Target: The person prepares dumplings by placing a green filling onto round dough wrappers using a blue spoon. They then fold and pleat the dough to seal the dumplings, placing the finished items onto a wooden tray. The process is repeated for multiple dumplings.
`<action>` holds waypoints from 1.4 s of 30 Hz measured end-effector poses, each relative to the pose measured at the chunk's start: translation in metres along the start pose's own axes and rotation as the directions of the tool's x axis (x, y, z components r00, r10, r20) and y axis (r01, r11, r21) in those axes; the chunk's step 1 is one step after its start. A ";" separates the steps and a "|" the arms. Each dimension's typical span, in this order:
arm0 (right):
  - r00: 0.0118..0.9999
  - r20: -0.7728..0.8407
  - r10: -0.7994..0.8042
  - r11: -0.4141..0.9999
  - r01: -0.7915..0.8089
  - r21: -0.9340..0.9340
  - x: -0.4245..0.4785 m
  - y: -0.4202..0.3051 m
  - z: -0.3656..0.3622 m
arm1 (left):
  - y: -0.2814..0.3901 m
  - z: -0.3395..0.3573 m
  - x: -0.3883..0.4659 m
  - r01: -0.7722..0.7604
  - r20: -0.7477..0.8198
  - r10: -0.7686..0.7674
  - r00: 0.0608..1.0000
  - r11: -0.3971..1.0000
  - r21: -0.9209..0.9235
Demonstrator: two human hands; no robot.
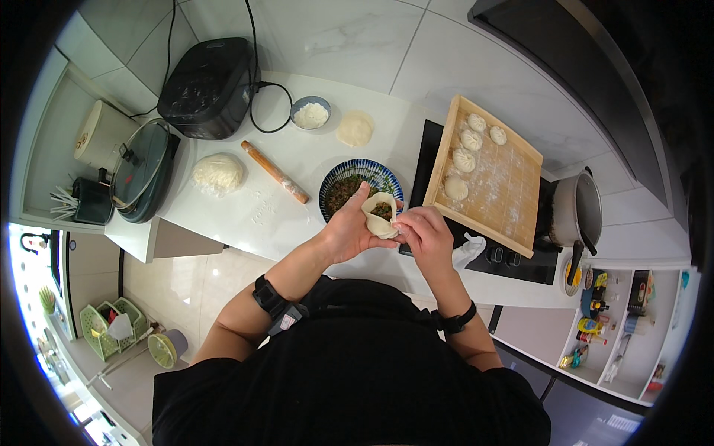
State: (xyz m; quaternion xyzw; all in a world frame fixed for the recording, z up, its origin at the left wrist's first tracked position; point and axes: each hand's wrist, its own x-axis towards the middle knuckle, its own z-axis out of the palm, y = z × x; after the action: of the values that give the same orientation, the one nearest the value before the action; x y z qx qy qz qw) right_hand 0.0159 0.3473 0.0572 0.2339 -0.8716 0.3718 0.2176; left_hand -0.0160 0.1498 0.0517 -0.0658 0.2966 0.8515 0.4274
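Observation:
My left hand (352, 226) cradles a dough wrapper (381, 224) with dark meat-and-greens filling (382, 210) showing in its open middle. At the wrapper's right edge, my right hand (425, 231) pinches the pleated dough between thumb and fingers. Just behind the hands is a blue-striped bowl (360, 163) of minced filling with chopped greens, partly hidden by them. A flat dough round (355, 128) lies on the counter beyond it, beside a small bowl of flour (310, 114). To the right, a floured wooden tray (491, 167) holds several pleated buns (471, 140).
A wooden rolling pin (275, 171) and a plastic-wrapped dough ball (217, 174) lie on the left. Further left stand a black rice cooker (204, 89) and a lidded pan (142, 173). The tray rests over a black cooktop (427, 150); a steel pot (577, 206) and white cloth (469, 251) are nearby.

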 end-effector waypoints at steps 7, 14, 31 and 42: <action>0.924 0.028 0.381 0.903 -0.378 0.206 -0.003 -0.006 0.003 | -0.005 -0.009 0.003 -0.055 0.046 0.051 0.998 0.996 0.071; 0.954 0.004 0.301 0.947 -0.299 0.117 -0.002 -0.007 0.002 | -0.002 -0.009 0.001 -0.009 0.055 0.004 0.999 0.996 0.087; 0.936 0.092 0.339 0.925 -0.350 0.148 0.002 -0.015 0.001 | -0.007 -0.002 0.000 -0.028 -0.076 0.043 0.996 0.983 0.179; 0.942 0.073 0.328 0.940 -0.333 0.080 -0.003 -0.008 0.003 | -0.003 -0.002 0.001 -0.023 -0.025 0.029 0.999 0.981 0.195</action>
State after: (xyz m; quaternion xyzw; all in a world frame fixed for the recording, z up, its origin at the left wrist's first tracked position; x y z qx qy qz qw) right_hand 0.0225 0.3404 0.0579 0.1047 -0.8866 0.4353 0.1157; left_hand -0.0143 0.1510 0.0483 -0.0314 0.3850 0.8230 0.4166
